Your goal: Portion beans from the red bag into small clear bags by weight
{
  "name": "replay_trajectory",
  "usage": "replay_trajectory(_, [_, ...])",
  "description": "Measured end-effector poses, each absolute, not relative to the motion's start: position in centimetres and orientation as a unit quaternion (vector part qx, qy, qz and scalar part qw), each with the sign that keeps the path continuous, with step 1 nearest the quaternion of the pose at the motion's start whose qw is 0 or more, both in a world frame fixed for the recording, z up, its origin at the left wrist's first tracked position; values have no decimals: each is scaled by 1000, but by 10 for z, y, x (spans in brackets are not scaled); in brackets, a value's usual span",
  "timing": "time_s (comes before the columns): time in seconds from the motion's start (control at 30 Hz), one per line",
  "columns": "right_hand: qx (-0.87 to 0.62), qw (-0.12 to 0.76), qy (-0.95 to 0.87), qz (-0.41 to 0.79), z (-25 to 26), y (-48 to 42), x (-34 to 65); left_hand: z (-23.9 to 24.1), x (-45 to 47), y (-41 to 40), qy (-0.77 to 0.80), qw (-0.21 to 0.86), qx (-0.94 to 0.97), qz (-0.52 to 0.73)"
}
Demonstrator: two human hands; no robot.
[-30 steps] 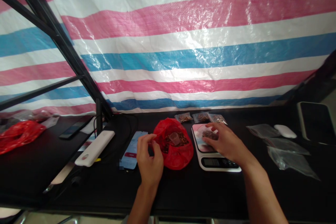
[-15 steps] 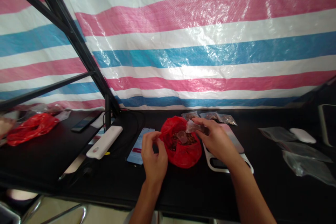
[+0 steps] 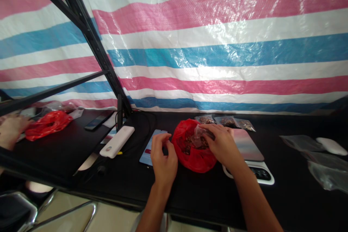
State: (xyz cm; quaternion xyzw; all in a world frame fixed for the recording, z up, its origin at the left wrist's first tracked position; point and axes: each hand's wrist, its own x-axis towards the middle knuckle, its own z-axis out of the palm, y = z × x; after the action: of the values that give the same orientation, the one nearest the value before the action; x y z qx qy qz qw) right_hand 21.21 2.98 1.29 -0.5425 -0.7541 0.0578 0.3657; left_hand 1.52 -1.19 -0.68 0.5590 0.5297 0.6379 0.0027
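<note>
We see a bright striped sheet above a dim black surface; white glare breaks across the sheet's middle and upper right, though we cannot place its source; the far right corner sinks into shadow, where we lose detail; small highlights dot the red bag; the phone shows a lit screen, its writing too soft for us to read; by the right hand, clear plastic is hard for us to outline; at the left edge a co-worker's hand looks smeared; we notice wide-angle stretching toward the borders.
</note>
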Motion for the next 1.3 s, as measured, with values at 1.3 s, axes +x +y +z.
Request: replay_trajectory(1.3, [-622,480,-615,63,12,22,326,-9,29,-11,505,-9,602,619])
